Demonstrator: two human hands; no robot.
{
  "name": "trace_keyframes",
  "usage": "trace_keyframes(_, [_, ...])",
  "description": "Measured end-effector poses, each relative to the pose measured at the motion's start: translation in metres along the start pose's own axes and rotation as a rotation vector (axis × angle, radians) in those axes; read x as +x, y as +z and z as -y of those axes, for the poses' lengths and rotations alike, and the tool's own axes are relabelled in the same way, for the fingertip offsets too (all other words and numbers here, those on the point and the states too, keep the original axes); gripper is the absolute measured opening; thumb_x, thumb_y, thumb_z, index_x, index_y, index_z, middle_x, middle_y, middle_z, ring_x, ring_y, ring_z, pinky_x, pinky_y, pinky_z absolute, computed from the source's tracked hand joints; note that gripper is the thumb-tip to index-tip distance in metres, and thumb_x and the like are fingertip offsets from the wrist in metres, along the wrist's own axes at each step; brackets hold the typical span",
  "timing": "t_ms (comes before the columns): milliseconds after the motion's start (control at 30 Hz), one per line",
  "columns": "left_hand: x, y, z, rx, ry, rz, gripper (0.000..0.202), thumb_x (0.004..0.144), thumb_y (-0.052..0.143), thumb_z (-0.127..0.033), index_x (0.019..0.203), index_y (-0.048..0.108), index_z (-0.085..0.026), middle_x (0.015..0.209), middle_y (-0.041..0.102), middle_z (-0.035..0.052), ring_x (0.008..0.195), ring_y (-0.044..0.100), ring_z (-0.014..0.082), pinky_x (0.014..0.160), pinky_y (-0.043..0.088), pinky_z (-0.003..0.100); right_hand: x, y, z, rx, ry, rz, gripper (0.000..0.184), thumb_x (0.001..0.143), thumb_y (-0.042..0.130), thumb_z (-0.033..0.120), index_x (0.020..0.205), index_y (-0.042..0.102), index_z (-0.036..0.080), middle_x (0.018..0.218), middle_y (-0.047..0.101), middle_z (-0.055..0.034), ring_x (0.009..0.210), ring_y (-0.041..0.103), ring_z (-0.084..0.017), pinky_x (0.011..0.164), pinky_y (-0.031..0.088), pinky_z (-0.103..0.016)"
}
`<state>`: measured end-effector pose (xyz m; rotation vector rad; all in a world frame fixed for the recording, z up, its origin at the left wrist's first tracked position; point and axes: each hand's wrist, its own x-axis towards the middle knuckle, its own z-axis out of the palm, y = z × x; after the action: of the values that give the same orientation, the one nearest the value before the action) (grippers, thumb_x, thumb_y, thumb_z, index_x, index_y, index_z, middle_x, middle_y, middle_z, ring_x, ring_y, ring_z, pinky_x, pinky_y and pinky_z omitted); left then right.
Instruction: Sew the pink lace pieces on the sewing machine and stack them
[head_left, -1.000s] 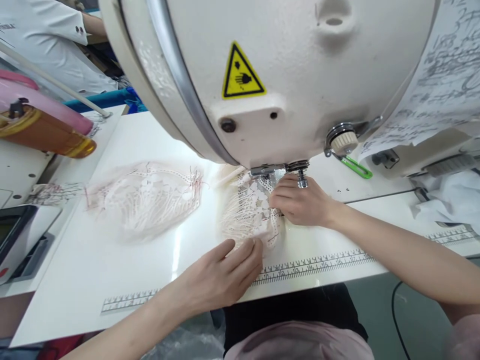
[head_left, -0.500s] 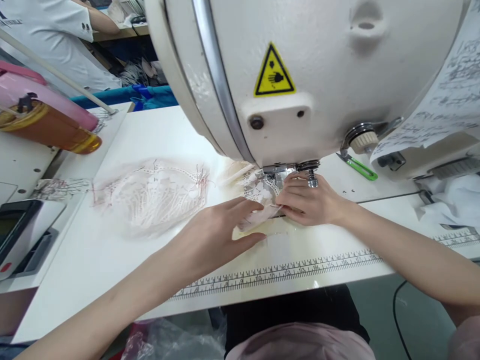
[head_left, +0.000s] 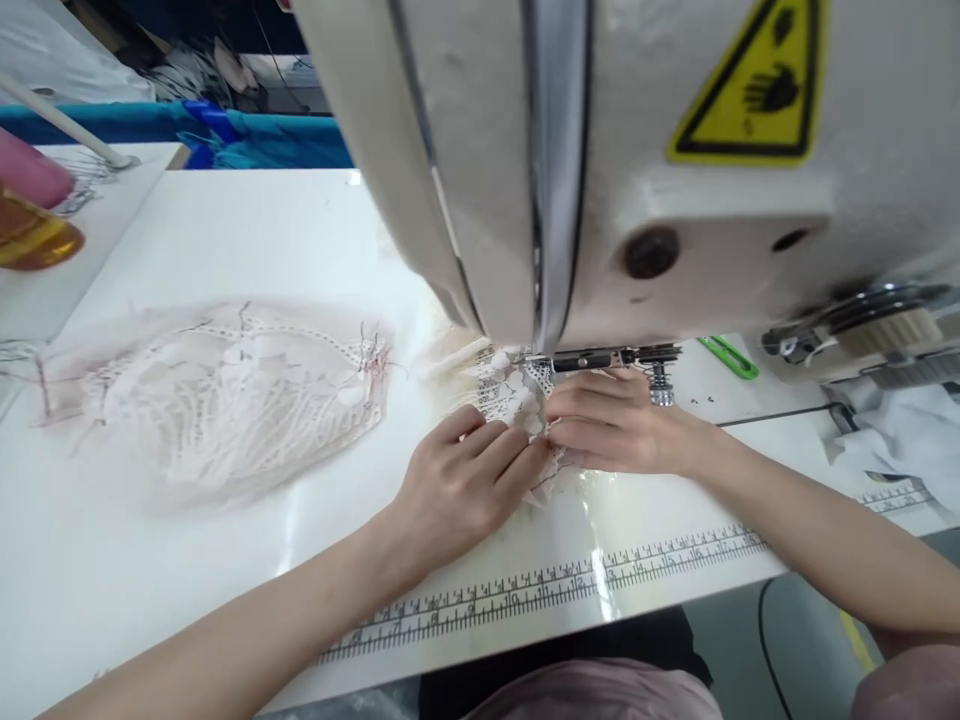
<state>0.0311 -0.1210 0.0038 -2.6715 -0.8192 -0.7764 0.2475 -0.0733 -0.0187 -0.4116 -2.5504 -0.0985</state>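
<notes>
A piece of pale lace fabric lies bunched under the head of the sewing machine. My left hand has its fingers curled onto the lace at its near edge, closed on it. Beside it, my right hand pinches the same lace just below the presser mechanism. The two hands' fingertips nearly meet. The needle and the stitching point are hidden behind the machine head and my right fingers. Another sheer lace piece with loose dark threads lies flat on the left.
A ruler strip runs along the front edge of the white table. Green thread snips lie behind my right hand. White cloth sits at the right, and an amber bottle at the left.
My left hand has gone from spread fingers to curled fingers on the lace. My right hand keeps its hold. The view has come closer to the machine head.
</notes>
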Motion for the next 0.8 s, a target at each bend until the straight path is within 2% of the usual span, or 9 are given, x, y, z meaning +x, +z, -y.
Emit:
trace_keyframes(133, [0.0008, -0.0043, 0.0029, 0.049, 0.009, 0.043, 0.016, 0.089, 0.053, -0.009, 0.076, 0.059, -0.018, 0.055, 0.050, -0.0047, 0.050, 0.042, 0.0108, 0.053, 0.035, 0.029, 0.0004, -0.0035, 0.0008, 0.041, -0.010, 0.022, 0.010, 0.092, 0.052, 0.015, 0.091, 0.059, 0.022, 0.097, 0.067, 0.0037, 0.098, 0.059, -0.010, 0.094, 0.046, -0.032])
trace_keyframes(267, [-0.0001, -0.0071, 0.0048, 0.103, 0.046, 0.039, 0.015, 0.087, 0.053, -0.008, 0.083, 0.061, -0.019, 0.063, 0.060, -0.0030, 0.054, 0.053, 0.0122, 0.054, 0.041, 0.030, 0.0004, -0.0048, -0.0006, 0.190, -0.009, -0.028, 0.008, 0.089, 0.056, 0.014, 0.093, 0.060, 0.021, 0.093, 0.069, 0.0034, 0.093, 0.062, -0.008, 0.102, 0.047, -0.031])
trace_keyframes(367, [-0.0017, -0.0052, 0.0054, 0.053, 0.057, 0.025, 0.017, 0.087, 0.050, -0.008, 0.097, 0.061, -0.017, 0.092, 0.072, 0.0051, 0.086, 0.068, 0.0202, 0.075, 0.055, 0.037, -0.0021, -0.0048, -0.0022, 0.218, 0.011, -0.025, 0.010, 0.089, 0.057, 0.015, 0.097, 0.061, 0.021, 0.093, 0.071, 0.0023, 0.091, 0.064, -0.009, 0.092, 0.053, -0.028])
trace_keyframes(433, [-0.0035, -0.0025, 0.0058, -0.022, 0.036, 0.051, 0.020, 0.087, 0.049, -0.010, 0.104, 0.059, -0.013, 0.109, 0.070, 0.0109, 0.107, 0.065, 0.0240, 0.090, 0.056, 0.039, -0.0039, -0.0050, -0.0025, 0.200, 0.034, 0.017, 0.012, 0.090, 0.055, 0.016, 0.099, 0.062, 0.021, 0.091, 0.070, 0.0019, 0.092, 0.064, -0.010, 0.082, 0.054, -0.027])
trace_keyframes(467, [-0.0046, -0.0012, 0.0059, -0.050, 0.020, 0.065, 0.022, 0.087, 0.049, -0.010, 0.106, 0.059, -0.011, 0.113, 0.069, 0.0126, 0.111, 0.063, 0.0245, 0.092, 0.057, 0.038, -0.0045, -0.0051, -0.0022, 0.187, 0.046, 0.038, 0.013, 0.091, 0.053, 0.017, 0.100, 0.062, 0.021, 0.090, 0.070, 0.0017, 0.092, 0.064, -0.010, 0.079, 0.055, -0.026])
trace_keyframes(633, [-0.0073, 0.0002, 0.0062, -0.080, -0.033, 0.093, 0.022, 0.084, 0.046, -0.007, 0.102, 0.058, -0.011, 0.113, 0.070, 0.0127, 0.111, 0.064, 0.0238, 0.086, 0.060, 0.034, -0.0033, -0.0039, 0.0031, 0.146, 0.059, 0.060, 0.016, 0.093, 0.051, 0.018, 0.102, 0.063, 0.021, 0.093, 0.070, 0.0001, 0.091, 0.063, -0.011, 0.070, 0.054, -0.024])
trace_keyframes(800, [-0.0043, -0.0020, 0.0050, -0.085, -0.078, 0.109, 0.016, 0.084, 0.046, -0.009, 0.094, 0.058, -0.013, 0.110, 0.071, 0.0120, 0.106, 0.066, 0.0221, 0.087, 0.059, 0.033, -0.0024, -0.0007, 0.0070, 0.114, 0.071, 0.056, 0.019, 0.093, 0.049, 0.018, 0.104, 0.063, 0.023, 0.094, 0.070, -0.0002, 0.088, 0.063, -0.011, 0.067, 0.054, -0.023])
